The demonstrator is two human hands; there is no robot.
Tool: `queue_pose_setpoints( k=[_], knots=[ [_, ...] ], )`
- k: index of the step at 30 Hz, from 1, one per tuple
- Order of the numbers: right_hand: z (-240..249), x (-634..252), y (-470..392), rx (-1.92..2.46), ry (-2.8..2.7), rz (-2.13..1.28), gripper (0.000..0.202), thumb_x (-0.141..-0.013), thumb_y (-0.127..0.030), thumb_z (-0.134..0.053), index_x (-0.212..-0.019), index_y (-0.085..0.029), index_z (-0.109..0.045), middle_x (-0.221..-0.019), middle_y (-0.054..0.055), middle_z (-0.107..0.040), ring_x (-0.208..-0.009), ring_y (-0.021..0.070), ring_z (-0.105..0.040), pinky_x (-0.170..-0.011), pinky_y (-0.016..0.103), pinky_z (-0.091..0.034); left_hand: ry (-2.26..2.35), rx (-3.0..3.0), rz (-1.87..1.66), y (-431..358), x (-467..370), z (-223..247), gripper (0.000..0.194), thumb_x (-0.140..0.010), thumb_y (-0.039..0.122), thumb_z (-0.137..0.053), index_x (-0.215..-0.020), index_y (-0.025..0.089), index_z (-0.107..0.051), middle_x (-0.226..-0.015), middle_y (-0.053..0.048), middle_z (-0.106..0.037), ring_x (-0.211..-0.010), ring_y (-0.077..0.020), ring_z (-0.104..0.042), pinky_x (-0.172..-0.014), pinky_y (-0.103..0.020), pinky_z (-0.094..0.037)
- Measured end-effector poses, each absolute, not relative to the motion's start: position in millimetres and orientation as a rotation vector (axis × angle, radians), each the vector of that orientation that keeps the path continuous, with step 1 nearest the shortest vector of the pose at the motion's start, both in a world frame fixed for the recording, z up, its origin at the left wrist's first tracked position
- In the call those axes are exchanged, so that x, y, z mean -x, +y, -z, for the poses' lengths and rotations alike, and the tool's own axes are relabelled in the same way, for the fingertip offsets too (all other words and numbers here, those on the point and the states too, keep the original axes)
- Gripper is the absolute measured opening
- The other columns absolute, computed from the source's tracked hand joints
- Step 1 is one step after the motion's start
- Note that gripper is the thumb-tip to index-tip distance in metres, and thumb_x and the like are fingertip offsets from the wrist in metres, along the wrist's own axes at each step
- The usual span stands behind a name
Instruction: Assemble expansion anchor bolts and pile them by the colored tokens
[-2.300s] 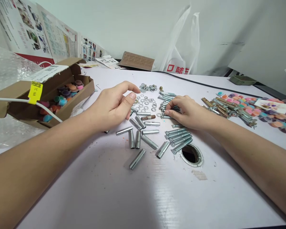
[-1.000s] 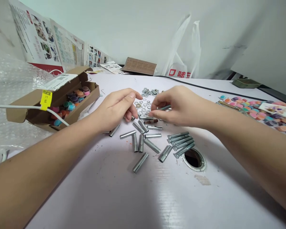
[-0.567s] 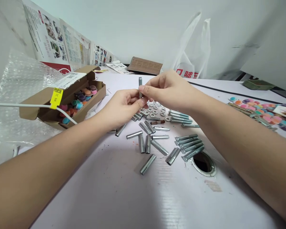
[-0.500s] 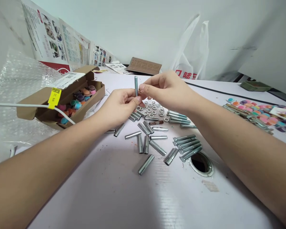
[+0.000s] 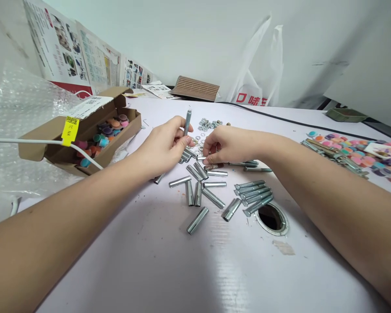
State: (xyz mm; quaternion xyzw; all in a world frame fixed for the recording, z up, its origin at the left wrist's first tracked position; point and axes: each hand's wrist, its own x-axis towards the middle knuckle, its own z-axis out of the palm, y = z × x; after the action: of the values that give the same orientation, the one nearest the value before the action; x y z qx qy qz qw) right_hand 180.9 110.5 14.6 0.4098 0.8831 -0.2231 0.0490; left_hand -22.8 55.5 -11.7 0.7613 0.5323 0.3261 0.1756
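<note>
My left hand [image 5: 167, 141] pinches a threaded bolt [image 5: 187, 121], its threaded end pointing up and its lower part hidden by the fingers. Lower and to the right, my right hand [image 5: 223, 145] has its thumb and fingertips closed on the end of a shiny metal sleeve [image 5: 200, 159] lying on the table. Several slotted metal sleeves [image 5: 197, 221] are scattered in front of both hands. Flat washers [image 5: 200, 135] lie between the hands, partly covered by the right one. Bolts [image 5: 254, 191] rest in a group below my right wrist, and nuts [image 5: 208, 124] are piled behind the hand.
At left stands an open cardboard box [image 5: 130, 126] of colourful caps, beside bubble wrap [image 5: 6, 161] and a white cable [image 5: 26, 141]. A round hole with a metal rim [image 5: 285, 224] opens in the table [image 5: 143, 261]. More coloured pieces [image 5: 355, 152] and a plastic bag [image 5: 247, 82] lie farther right and back.
My right hand has left the bolt and come down to a sleeve on the table. The nut pile has come into view. My left hand still holds the bolt, now tilted slightly.
</note>
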Motion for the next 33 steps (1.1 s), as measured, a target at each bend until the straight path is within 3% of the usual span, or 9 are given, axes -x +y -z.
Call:
queue_pose_setpoints(
  k=[11,19,29,33],
  knots=[
    [-27.6,-188.1,109.5,-1.272,2.813,0.702,0.014,-0.081,-0.033,-0.071,-0.086,-0.02,-0.07,-0.081,0.002,-0.071,-0.068,0.0149,-0.061,-0.059,0.029,-0.044,1.57,-2.188,-0.89,54.0,22.4,9.0,0.016,-0.091,0.021,-0.054,-0.107,0.02,-0.057,-0.093,0.0,-0.078,-0.071,-0.0148,-0.063,-0.071,-0.029,-0.045],
    [-41.3,-193.5,107.7,-1.351,3.185,0.764,0.025,-0.088,-0.036,-0.065,-0.101,-0.018,-0.076,-0.083,0.005,-0.069,-0.072,0.0155,-0.056,-0.064,0.03,-0.04,1.539,-2.162,-0.86,54.1,21.8,9.8,0.013,-0.092,0.028,-0.055,-0.104,0.023,-0.056,-0.092,0.001,-0.078,-0.076,-0.0166,-0.066,-0.068,-0.029,-0.044],
    [-46.0,-201.3,109.4,-1.377,2.932,1.099,0.026,-0.09,-0.042,-0.063,-0.101,-0.022,-0.075,-0.101,0.005,-0.07,-0.088,0.0181,-0.059,-0.073,0.03,-0.041,1.471,-2.194,-0.815,59.5,27.8,17.2,0.019,-0.094,0.038,-0.053,-0.106,0.024,-0.057,-0.094,-0.003,-0.076,-0.084,-0.0206,-0.068,-0.071,-0.033,-0.044],
    [-38.5,-198.8,110.8,-1.295,2.894,0.96,0.021,-0.086,-0.034,-0.066,-0.102,-0.023,-0.074,-0.092,0.003,-0.07,-0.077,0.0155,-0.057,-0.066,0.029,-0.04,1.48,-2.194,-0.803,58.4,26.9,16.4,0.02,-0.094,0.038,-0.052,-0.106,0.024,-0.057,-0.093,-0.003,-0.076,-0.083,-0.02,-0.067,-0.068,-0.032,-0.043]
  ],
)
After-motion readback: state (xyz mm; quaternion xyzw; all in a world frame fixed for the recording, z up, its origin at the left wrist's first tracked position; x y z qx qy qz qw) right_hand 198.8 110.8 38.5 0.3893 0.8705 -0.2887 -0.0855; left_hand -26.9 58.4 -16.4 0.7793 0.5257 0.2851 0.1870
